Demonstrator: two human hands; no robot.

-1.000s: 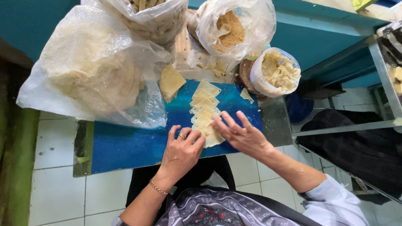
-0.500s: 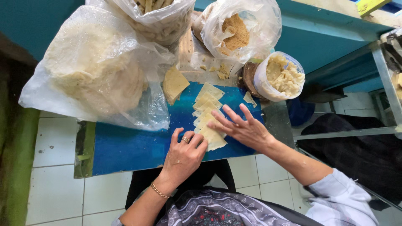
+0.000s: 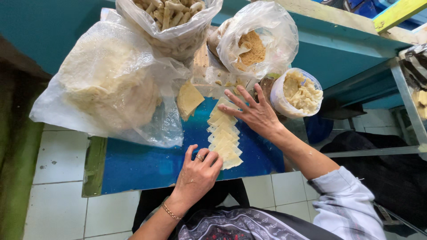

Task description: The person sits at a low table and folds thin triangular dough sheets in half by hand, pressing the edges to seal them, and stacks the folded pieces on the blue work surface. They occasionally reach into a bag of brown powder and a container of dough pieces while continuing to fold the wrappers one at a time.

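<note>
Seen from above, a person's two hands work over a row of pale square dough wrappers laid overlapping down a blue tabletop. The right hand lies flat with fingers spread wide on the far end of the row, holding nothing; the left hand, ringed and with a thin bracelet at the wrist, is curled with fingertips touching the near end, and whether it pinches a wrapper cannot be told. How many wrappers lie in the row is hard to count, since each covers part of the next. A single loose wrapper sits just beside a large clear plastic bag whose pale contents blur behind the film. Farther back, a bag of tube-shaped pieces is cut off by the top edge, a bag holding brown crumbs stands near it, and a small tub of yellowish filling sits beside the right wrist. The tabletop's far portion is hidden under the bags. Below are white floor tiles, a teal wall behind, and a metal frame at right.
</note>
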